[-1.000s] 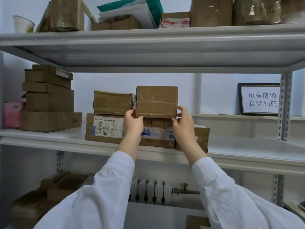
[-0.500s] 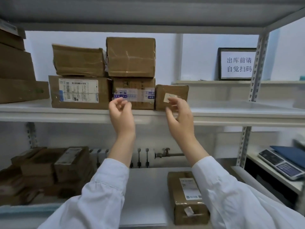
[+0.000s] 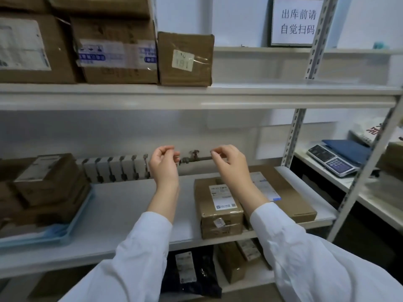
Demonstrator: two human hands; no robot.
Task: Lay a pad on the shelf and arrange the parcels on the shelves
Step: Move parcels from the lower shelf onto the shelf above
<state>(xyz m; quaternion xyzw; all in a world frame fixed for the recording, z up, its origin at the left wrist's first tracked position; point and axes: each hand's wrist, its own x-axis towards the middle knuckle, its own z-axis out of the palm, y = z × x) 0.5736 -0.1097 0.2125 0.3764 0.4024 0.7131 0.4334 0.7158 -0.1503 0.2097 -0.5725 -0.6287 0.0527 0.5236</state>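
Left hand (image 3: 163, 165), right hand (image 3: 231, 165): grips empty, fingers loosely curled. Taped parcel (image 3: 219, 211) below right hand: stiff, probably light; hold opposite sides.

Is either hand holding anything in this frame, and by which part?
Nothing is held. The left hand and right hand hover in the air, fingers loosely curled, above the parcel, touching nothing.

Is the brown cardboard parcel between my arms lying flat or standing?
Lying flat: the brown cardboard parcel shows its white label facing up.
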